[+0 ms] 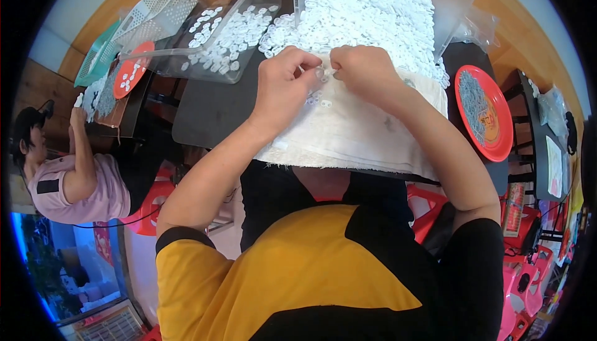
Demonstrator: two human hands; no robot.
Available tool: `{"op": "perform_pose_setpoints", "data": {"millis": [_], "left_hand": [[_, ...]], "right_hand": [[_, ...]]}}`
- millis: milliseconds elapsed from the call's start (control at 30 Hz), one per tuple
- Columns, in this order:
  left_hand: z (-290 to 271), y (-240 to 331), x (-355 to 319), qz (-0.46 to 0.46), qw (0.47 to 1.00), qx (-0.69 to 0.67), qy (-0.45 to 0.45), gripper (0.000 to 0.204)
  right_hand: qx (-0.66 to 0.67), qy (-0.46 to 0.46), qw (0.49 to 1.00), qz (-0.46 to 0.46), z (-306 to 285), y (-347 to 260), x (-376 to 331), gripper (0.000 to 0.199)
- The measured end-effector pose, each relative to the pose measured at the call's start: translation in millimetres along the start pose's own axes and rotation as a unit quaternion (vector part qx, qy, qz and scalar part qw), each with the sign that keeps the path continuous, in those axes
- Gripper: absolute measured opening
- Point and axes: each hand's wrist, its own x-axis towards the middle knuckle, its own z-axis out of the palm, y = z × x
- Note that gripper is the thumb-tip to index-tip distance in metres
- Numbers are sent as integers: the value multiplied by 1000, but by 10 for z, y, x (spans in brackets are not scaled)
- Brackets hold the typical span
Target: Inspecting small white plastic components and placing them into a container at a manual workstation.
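Over a cream cloth (367,135) at the table's near edge, my two hands work close together. My left hand (283,89) has thumb and forefinger pinched by a small white plastic piece (324,78). My right hand (367,73) is closed beside it, fingers curled down; what its fingertips grip is hidden. Just below the fingers, a few small white pieces with two holes (326,103) lie on the cloth. Beyond my hands rises a big heap of similar white pieces (373,11), spilling from a clear plastic bin onto the cloth.
To the right, a red plate (502,123) holds many small grey metal parts (474,107). Left of the heap lies a clear tray (227,74) with scattered white pieces. Further left, a person in a pink shirt (81,185) works at another table near a white basket (158,14).
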Motion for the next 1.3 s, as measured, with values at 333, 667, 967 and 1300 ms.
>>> {"op": "perform_pose_setpoints", "data": {"millis": [333, 667, 967, 1300], "left_hand": [[229, 119, 288, -325, 799, -440, -251, 28], [306, 54, 442, -333, 763, -494, -250, 15], [285, -188, 368, -309, 793, -509, -127, 10], [298, -158, 343, -284, 827, -469, -125, 10]], "right_hand": [[322, 247, 912, -48, -243, 159, -484, 8], [349, 236, 907, -24, -314, 307, -580, 11], [135, 135, 981, 41, 108, 142, -427, 7], [293, 72, 946, 116, 15, 209, -334, 5]]}}
